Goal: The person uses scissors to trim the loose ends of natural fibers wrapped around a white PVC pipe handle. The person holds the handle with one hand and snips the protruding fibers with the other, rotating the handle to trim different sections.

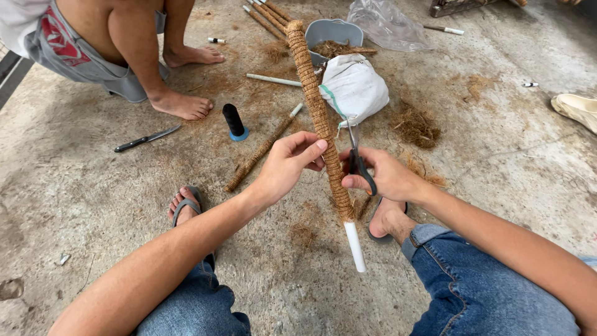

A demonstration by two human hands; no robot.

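Note:
My left hand (287, 165) grips a long pole wrapped in brown coir fibre (314, 106), held slanting up and away from me; its bare white pipe end (355, 246) points down toward my lap. My right hand (384, 174) holds black-handled scissors (357, 158), blades pointing up beside the pole's right side, close to the wrapping. Both hands hover above the concrete floor between my knees.
A black thread spool on a blue base (234, 121), a knife (146, 139), a second wrapped stick (260, 151), a white sack (353, 86), a grey tub of fibre (333, 32), a plastic bag (387, 23) and loose fibre clumps (415, 126) lie about. Another person (124, 50) crouches barefoot at the far left.

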